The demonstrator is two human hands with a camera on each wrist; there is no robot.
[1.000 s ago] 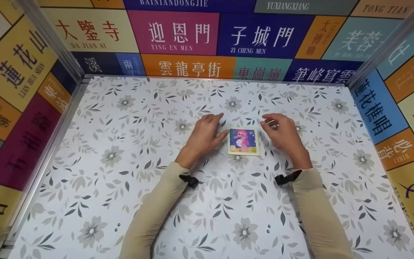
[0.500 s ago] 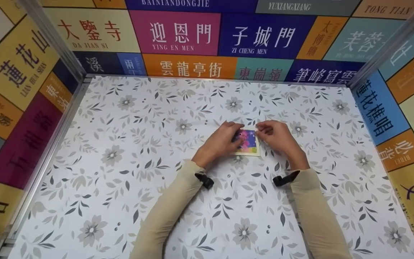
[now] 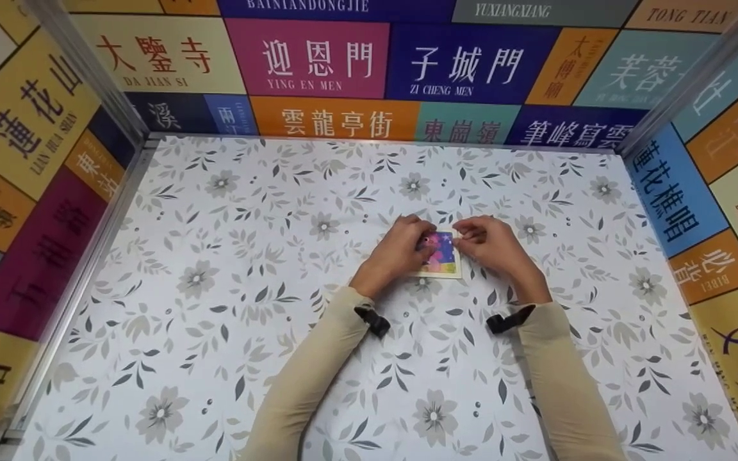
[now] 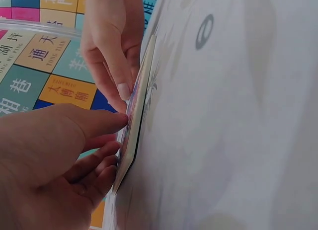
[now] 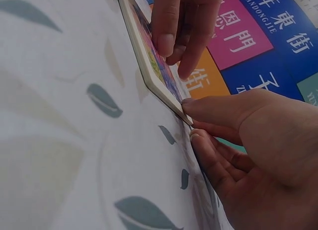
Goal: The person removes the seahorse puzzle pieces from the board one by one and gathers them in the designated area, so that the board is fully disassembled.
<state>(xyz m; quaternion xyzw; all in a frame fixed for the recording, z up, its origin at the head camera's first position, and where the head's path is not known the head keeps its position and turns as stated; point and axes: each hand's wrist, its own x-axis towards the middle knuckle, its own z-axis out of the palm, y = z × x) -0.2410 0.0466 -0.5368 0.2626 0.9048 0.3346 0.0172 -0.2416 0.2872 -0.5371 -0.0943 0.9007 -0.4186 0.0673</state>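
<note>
A small square picture board [image 3: 448, 267] with a pale border and a pink and purple picture lies on the patterned surface. My left hand [image 3: 396, 251] covers its left part, thumb over the picture; in the left wrist view the left hand's [image 4: 59, 155] fingers curl at the board's [image 4: 135, 135] edge. At the far right corner, my right hand [image 3: 496, 246] pinches the board. The right wrist view shows the right hand's [image 5: 263, 145] thumb on the corner of the board [image 5: 161, 91] and the forefinger at its edge. The undersides of the fingers are partly hidden.
A white surface [image 3: 215, 358] with grey flowers and leaves spreads around the board. Upright panels with coloured blocks and lettering [image 3: 308, 57] stand behind it and at both sides, with metal strips at the corners.
My left hand has moved right, from beside the board onto its left part. The right hand has come slightly left to the far right corner. The board stays in about the same place.
</note>
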